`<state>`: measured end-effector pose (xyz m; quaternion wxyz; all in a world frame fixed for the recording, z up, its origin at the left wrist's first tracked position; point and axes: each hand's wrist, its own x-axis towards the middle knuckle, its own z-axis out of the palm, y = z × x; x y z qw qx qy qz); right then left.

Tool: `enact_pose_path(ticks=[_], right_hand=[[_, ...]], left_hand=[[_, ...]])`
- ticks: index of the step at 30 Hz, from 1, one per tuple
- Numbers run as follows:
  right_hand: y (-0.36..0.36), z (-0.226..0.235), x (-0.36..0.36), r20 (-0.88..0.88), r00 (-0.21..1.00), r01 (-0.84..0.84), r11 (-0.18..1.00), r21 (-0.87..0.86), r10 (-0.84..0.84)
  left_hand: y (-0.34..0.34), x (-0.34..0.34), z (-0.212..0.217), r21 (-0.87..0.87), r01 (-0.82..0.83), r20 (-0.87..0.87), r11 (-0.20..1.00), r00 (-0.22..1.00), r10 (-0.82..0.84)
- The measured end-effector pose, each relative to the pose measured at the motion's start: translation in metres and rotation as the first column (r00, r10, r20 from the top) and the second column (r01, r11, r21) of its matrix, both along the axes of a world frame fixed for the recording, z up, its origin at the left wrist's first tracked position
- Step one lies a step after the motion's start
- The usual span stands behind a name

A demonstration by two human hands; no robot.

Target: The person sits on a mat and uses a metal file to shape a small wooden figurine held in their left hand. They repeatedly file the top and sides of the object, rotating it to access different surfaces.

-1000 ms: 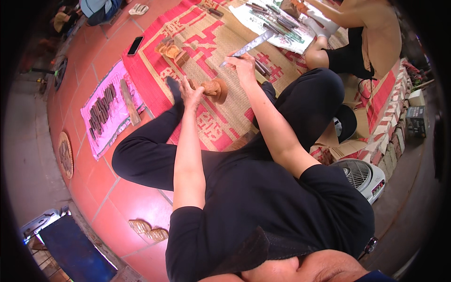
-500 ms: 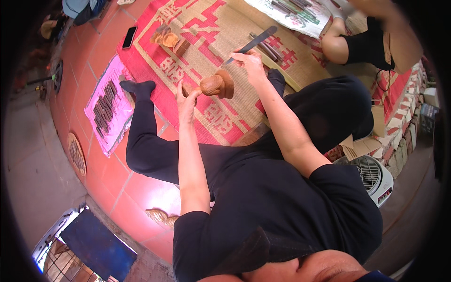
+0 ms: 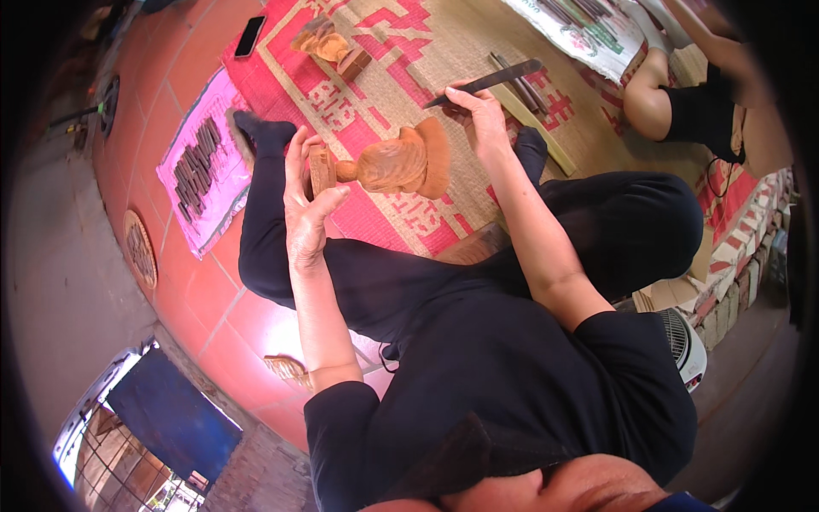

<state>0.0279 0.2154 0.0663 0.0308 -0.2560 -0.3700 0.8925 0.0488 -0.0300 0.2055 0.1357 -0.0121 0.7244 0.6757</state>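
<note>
My left hand point(image 3: 309, 192) grips the square base of a carved wooden bust point(image 3: 392, 166), thumb below and fingers above. The bust lies sideways in the air over the mat, its broad flared end pointing right. In my right hand point(image 3: 480, 115) is a long, flat, dark file point(image 3: 503, 77), held near its narrow end; the wide rounded end points up and right. The file stays apart from the bust. A second carved wooden piece point(image 3: 328, 47) with a block base lies on the mat farther off.
A red and tan woven mat point(image 3: 388, 81) lies under the work. Several dark tools point(image 3: 198, 166) rest on a pink cloth point(image 3: 192, 230) at left, near a phone point(image 3: 250, 37). Wooden strips point(image 3: 546, 141) lie right of my hand. Another person point(image 3: 674, 107) sits at far right; a fan point(image 3: 687, 341) stands behind.
The bust has come closer and turned, so its grain and square base show more. My left hand moved left and a little nearer; my right hand moved right with the file.
</note>
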Motion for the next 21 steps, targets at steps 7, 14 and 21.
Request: enact_pose_path(ticks=[7,14,21], right_hand=[[-0.026,0.002,0.008,-0.017,0.998,-0.067,0.899,-0.432,0.066],[-0.007,-0.005,0.011,0.151,0.984,0.0,0.859,-0.512,0.089],[-0.008,0.011,0.007,0.074,0.995,0.08,0.942,-0.326,-0.059]], left_hand=[[0.012,-0.002,-0.021,0.084,-0.009,0.067,0.996,0.998,0.003],[0.028,-0.006,-0.028,0.487,-0.062,0.044,0.871,0.998,0.046],[0.063,0.022,-0.055,0.757,-0.399,0.255,0.518,0.909,0.329]])
